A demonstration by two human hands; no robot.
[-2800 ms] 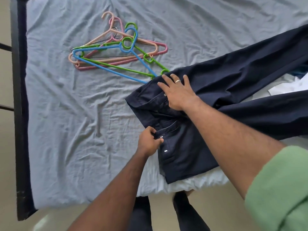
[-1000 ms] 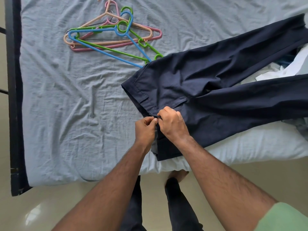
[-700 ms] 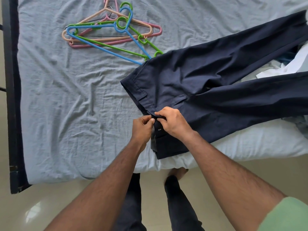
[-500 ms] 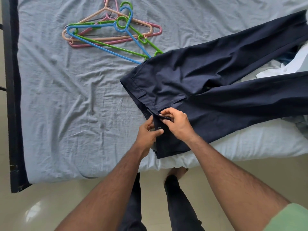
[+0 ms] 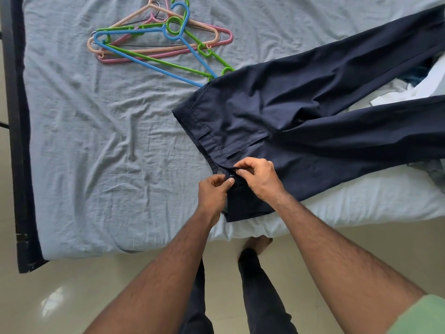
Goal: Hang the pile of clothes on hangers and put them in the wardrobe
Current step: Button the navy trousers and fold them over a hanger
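Both hands (image 5: 214, 189) (image 5: 258, 175) pinch trousers (image 5: 301, 126) waistband at bed's (image 5: 96, 153) near edge; legs run right, hangers (image 5: 154, 42) far-left, nearer L hand.

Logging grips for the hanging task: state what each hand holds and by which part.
Both hands pinch the navy trousers at the waistband's front closure: the left hand on the near flap, the right hand on the overlapping flap.

Navy trousers (image 5: 313, 121) spread flat on bed, coloured hangers (image 5: 154, 42) beside
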